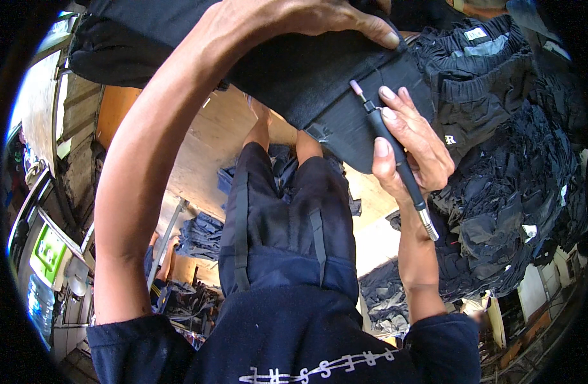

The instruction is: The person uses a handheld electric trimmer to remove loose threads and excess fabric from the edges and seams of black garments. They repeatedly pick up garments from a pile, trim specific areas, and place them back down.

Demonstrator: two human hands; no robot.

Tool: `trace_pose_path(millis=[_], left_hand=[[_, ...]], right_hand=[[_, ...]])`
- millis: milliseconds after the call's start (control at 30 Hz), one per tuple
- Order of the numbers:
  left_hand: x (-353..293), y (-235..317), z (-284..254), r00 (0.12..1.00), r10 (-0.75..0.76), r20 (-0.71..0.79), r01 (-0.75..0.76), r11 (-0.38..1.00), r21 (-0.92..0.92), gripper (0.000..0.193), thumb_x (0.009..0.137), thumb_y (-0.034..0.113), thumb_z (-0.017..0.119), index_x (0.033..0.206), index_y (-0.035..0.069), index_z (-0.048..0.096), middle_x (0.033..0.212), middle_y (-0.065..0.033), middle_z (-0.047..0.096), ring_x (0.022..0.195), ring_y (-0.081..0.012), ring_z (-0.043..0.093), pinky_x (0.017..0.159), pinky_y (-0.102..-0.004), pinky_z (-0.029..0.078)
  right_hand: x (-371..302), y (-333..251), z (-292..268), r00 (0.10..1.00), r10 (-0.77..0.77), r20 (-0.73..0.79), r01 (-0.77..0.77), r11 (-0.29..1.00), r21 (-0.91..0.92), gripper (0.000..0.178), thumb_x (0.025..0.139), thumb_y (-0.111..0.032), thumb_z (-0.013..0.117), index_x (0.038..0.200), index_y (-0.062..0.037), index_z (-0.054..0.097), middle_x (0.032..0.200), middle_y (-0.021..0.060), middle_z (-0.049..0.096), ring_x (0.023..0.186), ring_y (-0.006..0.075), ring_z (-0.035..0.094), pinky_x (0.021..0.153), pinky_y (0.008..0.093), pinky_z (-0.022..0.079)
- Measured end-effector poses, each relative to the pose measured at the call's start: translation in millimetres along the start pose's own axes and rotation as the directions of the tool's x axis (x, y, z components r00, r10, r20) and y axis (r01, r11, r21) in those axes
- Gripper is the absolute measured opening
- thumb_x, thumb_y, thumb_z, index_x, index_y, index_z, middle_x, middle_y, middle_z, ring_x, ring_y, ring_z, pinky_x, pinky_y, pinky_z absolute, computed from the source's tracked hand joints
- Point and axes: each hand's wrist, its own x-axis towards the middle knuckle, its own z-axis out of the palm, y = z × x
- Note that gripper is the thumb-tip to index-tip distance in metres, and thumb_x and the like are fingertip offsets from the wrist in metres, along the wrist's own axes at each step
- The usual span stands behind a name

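A length of black fabric (pixel 287 80), part of a dark garment, stretches across the top of the view with a seamed flap near its lower edge. My left hand (pixel 319 16) grips its upper edge, thumb on top; the other fingers are mostly hidden. In my right hand (pixel 419 144) is a slim black pen-shaped rotary tool (pixel 396 144) with a pink stone tip and a silver rear end. Thumb and fingers close around its barrel. The tip lies over the fabric, close to a seam; I cannot tell whether it touches.
Black elastic-waist shorts (pixel 483 77) lie at the upper right, above a big heap of black cloth pieces (pixel 505 205). More dark cloth (pixel 201 235) is stacked on the wooden floor (pixel 201 150). A green-framed object (pixel 49 251) and a clear blue bottle (pixel 40 306) stand at far left.
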Motion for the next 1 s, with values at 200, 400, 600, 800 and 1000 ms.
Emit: trace_pose_path(millis=[200, 400, 600, 800, 1000], left_hand=[[-1.1, -2.2, 3.6, 0.998, 0.045, -0.044, -0.043, 0.999, 0.031, 0.049, 0.083, 0.053, 0.09, 0.106, 0.009, 0.088, 0.11, -0.0141, 0.083, 0.101, -0.0336, 0.079, 0.091, -0.0425, 0.061], [-1.9, -2.4, 3.6, 0.999, 0.029, -0.046, -0.027, 0.998, 0.048, 0.05, 0.083, 0.053, 0.09, 0.106, 0.009, 0.088, 0.109, -0.0147, 0.083, 0.101, -0.034, 0.079, 0.092, -0.0422, 0.062], [-2.2, -0.7, 3.2, 0.999, 0.011, -0.049, -0.01, 0.999, 0.034, 0.052, 0.082, 0.054, 0.091, 0.106, 0.008, 0.087, 0.107, -0.0152, 0.083, 0.098, -0.0341, 0.079, 0.09, -0.0413, 0.062], [-3.7, -0.7, 4.1, 0.999, -0.01, -0.051, 0.012, 0.999, 0.04, 0.054, 0.082, 0.055, 0.091, 0.107, 0.007, 0.087, 0.107, -0.0152, 0.083, 0.099, -0.0336, 0.079, 0.09, -0.0415, 0.061], [-3.8, -1.7, 5.6, 0.997, 0.018, -0.072, -0.016, 0.999, 0.027, 0.055, 0.081, 0.056, 0.091, 0.107, 0.007, 0.087, 0.108, -0.0148, 0.083, 0.1, -0.0335, 0.079, 0.091, -0.0412, 0.061]], right_hand=[[-0.5, -0.9, 2.6, 1.0, -0.023, -0.005, 0.023, 0.999, 0.024, 0.032, 0.085, -0.001, 0.078, 0.116, 0.0071, 0.078, 0.106, 0.0224, 0.081, 0.113, 0.0412, 0.08, 0.109, 0.0582, 0.06], [-2.8, -3.4, 4.1, 1.0, -0.023, 0.017, 0.022, 0.999, 0.039, 0.032, 0.085, -0.004, 0.08, 0.116, 0.0057, 0.079, 0.106, 0.0216, 0.081, 0.113, 0.0415, 0.08, 0.108, 0.0581, 0.06], [-4.5, -4.7, 6.5, 0.999, -0.046, 0.029, 0.044, 0.997, 0.058, 0.032, 0.086, -0.004, 0.08, 0.117, 0.0046, 0.079, 0.105, 0.0201, 0.081, 0.113, 0.041, 0.08, 0.108, 0.0577, 0.06], [-7.3, -7.5, 6.8, 0.996, -0.056, 0.075, 0.052, 0.997, 0.061, 0.033, 0.086, -0.006, 0.08, 0.118, 0.0031, 0.08, 0.104, 0.0192, 0.081, 0.113, 0.0407, 0.08, 0.107, 0.0569, 0.061], [-7.6, -9.5, 11.1, 0.994, -0.072, 0.088, 0.063, 0.993, 0.097, 0.03, 0.086, -0.008, 0.08, 0.114, 0.0018, 0.082, 0.101, 0.0173, 0.082, 0.112, 0.0396, 0.081, 0.106, 0.0564, 0.061]])
